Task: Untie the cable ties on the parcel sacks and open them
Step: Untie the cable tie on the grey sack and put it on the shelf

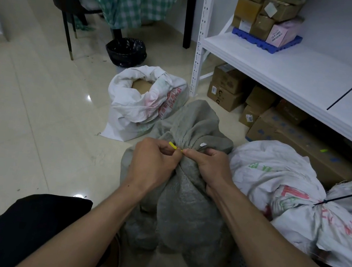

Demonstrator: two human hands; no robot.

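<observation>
A grey parcel sack [186, 204] stands on the floor between my knees, its neck bunched tight. A yellow cable tie [174, 146] wraps that neck. My left hand [153, 164] pinches the tie's free end. My right hand [211, 167] grips the sack's neck just right of the tie, fingertips at the tie's head. A white sack [277, 175] lies to the right, closed by a black cable tie [338, 198]. Behind the grey sack, another white sack [143, 100] stands open with a brown box showing inside.
A white metal shelf [290, 74] runs along the right, with cardboard boxes [228, 88] under it and parcels on a blue pallet [265, 41] on top. A black bin [126, 51], a chair and a checked tablecloth stand further back on the tiled floor [27, 113].
</observation>
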